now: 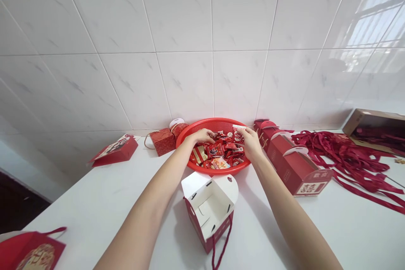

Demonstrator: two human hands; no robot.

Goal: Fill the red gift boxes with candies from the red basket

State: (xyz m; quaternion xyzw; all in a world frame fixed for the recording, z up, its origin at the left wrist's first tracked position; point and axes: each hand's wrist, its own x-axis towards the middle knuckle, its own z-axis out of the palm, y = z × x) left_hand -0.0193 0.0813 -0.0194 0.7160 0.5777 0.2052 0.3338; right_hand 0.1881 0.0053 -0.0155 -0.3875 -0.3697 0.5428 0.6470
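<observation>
**You Are Reaching Across the White Table (133, 202)**

Toward the table's right side, a tangle of maroon ribbons (344, 156) is lying near the back edge, and closed red boxes (287, 162) are standing in a row on its left. At the middle of the back edge, a red basket (218, 172) is sitting just left of that row. In front of the basket, an open red box (210, 213) is facing you, spreading its flaps and showing its white inside. Your left hand (203, 136) is reaching over the basket's left part with fingers bending down; I cannot tell whether it is gripping anything. Your right hand (249, 141) is pinching a red-and-white packet (238, 136) over the basket's right part. Small wrapped sweets (218, 150) are lying heaped inside the basket.
</observation>
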